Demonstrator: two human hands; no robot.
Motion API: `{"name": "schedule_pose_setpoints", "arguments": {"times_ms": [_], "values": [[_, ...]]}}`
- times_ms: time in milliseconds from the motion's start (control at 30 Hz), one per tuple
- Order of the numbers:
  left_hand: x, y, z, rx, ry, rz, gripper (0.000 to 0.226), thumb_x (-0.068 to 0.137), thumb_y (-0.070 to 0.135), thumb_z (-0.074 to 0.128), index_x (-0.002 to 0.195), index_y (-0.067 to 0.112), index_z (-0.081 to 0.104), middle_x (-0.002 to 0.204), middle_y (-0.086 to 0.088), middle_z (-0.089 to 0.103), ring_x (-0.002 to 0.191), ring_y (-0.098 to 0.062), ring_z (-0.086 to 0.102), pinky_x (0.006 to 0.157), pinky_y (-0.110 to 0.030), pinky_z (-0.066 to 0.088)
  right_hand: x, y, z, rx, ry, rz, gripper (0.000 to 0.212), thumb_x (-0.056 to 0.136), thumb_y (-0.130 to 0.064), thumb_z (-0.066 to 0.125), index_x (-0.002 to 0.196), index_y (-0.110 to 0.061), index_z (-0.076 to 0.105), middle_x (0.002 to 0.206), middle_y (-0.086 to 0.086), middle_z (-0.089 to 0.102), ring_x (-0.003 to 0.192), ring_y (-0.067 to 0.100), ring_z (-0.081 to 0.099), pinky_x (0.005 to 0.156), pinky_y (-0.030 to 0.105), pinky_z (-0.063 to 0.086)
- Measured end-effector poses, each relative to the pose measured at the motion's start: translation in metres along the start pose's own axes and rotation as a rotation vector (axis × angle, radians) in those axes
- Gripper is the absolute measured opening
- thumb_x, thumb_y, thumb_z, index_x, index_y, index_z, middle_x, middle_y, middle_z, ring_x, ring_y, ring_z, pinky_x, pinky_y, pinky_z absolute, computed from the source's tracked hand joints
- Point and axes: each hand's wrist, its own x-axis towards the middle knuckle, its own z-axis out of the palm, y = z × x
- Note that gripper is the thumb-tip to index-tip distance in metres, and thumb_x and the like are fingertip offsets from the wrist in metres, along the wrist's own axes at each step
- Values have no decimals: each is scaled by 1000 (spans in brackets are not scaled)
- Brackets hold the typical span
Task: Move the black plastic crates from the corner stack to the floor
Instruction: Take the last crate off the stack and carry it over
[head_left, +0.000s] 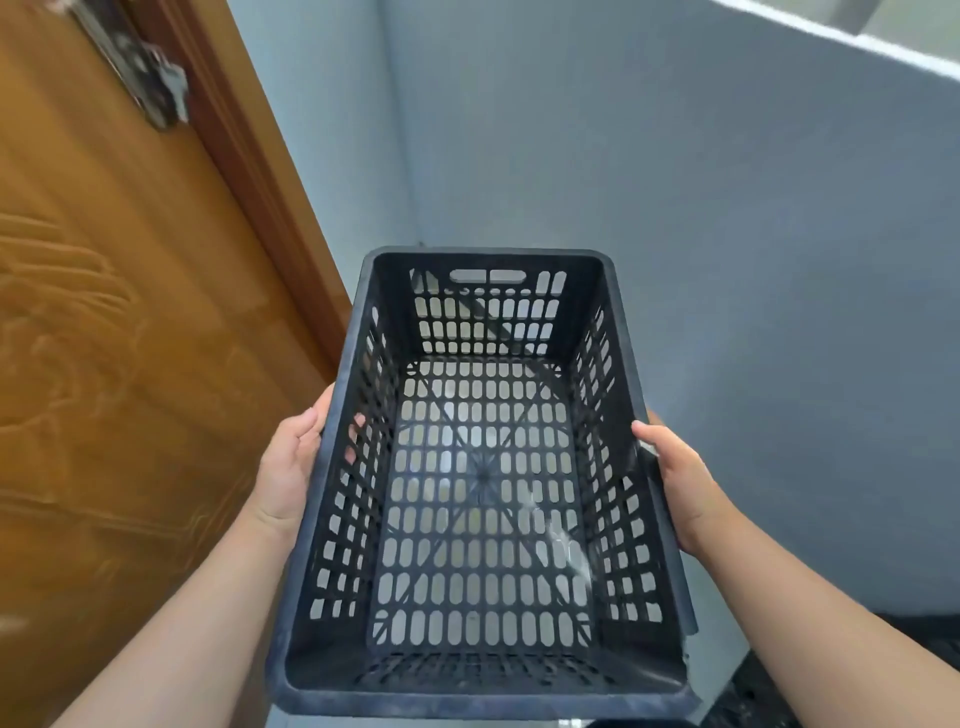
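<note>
black plastic crate (483, 467) was held in the air between both hands, long axis pointing away from the person toward the wall corner (400, 130). left hand (291, 467) and right hand (680, 483) each gripped a long side rim, equally near. floor not clearly visible below.

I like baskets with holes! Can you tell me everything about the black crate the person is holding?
The black crate looks like hard plastic, rectangular, with rounded slots all over its walls and floor and a handle slot in the far end wall. It is empty and open side up, its far end tipped a little higher. The left hand grips its left wall and the right hand its right wall, holding it in the air near a wooden door.
</note>
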Motion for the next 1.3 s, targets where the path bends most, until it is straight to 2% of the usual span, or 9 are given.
{"name": "schedule_pose_setpoints", "arguments": {"times_ms": [100,167,433,600,733,867,1033,1133,1300], "values": [[-28,45,25,82,-8,68,45,107,35,23,136,21,55,125,12,70,113,-10,68,83,-28,58,-33,-40,6,35,-17,-39,42,109,-31,36,137,-28,67,128,16,76,105,32,76,96,51,57],[-45,74,41,113,-35,66,45,108,32,19,134,23,54,122,15,71,109,-5,69,74,-20,59,-57,-69,11,57,-14,-35,46,109,-32,35,118,-27,80,121,18,78,99,32,77,101,54,54],[-115,190,105,191,-14,181,38,109,16,17,124,21,51,94,34,72,89,18,66,68,-2,49,-137,-185,19,101,-111,-157,45,109,-28,30,134,-26,67,117,6,80,95,22,79,70,30,64],[-151,256,135,417,-1,416,58,85,76,43,105,28,68,89,7,72,91,-23,68,78,-34,56,-171,-250,23,97,-117,-231,47,108,-24,31,130,-24,72,101,8,80,81,20,78,67,30,63],[-162,282,149,159,-15,290,47,107,38,18,121,25,61,108,14,76,108,-8,68,72,-15,57,-205,-300,39,66,-83,-337,63,110,-4,31,84,-26,84,66,-6,78,54,2,72,51,15,55],[-173,307,159,126,-1,263,50,105,44,20,133,24,57,127,9,69,123,-16,61,95,-30,49,-210,-328,34,72,-92,-345,43,111,-20,33,111,-9,74,78,4,80,60,14,75,53,21,58],[-179,325,164,111,24,296,54,101,52,29,139,24,55,139,4,62,131,-22,55,116,-48,34,-219,-351,36,67,-136,-367,53,108,-24,37,93,-20,88,83,7,81,69,22,76,57,25,61],[-182,330,168,48,30,294,53,100,52,30,136,25,57,138,3,63,131,-23,55,117,-50,32,-224,-356,32,54,-57,-350,49,109,-36,38,118,-8,78,102,19,77,81,32,75,69,34,62],[-183,332,178,20,-20,313,52,103,48,25,133,23,59,134,3,66,126,-20,59,111,-44,39,-235,-359,27,1,-13,-349,56,104,-47,45,125,-3,73,113,27,71,97,41,67,86,46,53]]}}
